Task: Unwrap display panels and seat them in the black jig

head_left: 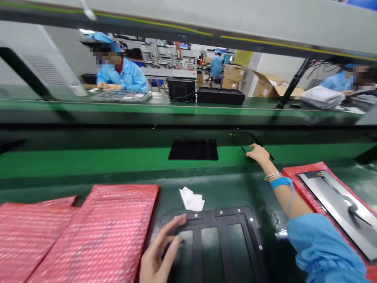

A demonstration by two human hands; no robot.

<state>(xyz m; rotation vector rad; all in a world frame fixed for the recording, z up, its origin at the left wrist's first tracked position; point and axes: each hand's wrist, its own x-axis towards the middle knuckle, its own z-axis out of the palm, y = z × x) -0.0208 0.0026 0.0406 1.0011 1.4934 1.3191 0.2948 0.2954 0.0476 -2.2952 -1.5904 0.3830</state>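
Note:
My right hand (258, 153) reaches out over the green belt at the near side of a thin black rectangular frame (259, 142). Its thumb and forefinger are apart; whether they touch the frame is unclear. A flat black panel (193, 149) lies to the left on the same belt. My left hand (161, 251) hovers with curved, parted fingers at the left edge of a black slotted fixture (223, 243) with silvery round studs. Nothing shows between those fingers. Just beyond the fixture is a crumpled piece of white paper (192, 199).
Red bubble-wrap sleeves (118, 232) cover the left of the bench. At right, a silver-backed panel (341, 212) rests on red bubble wrap. A shelf beam (188, 23) crosses overhead. Past the belt, people in blue sit at another bench with a black tray (220, 96) and cardboard boxes (266, 84).

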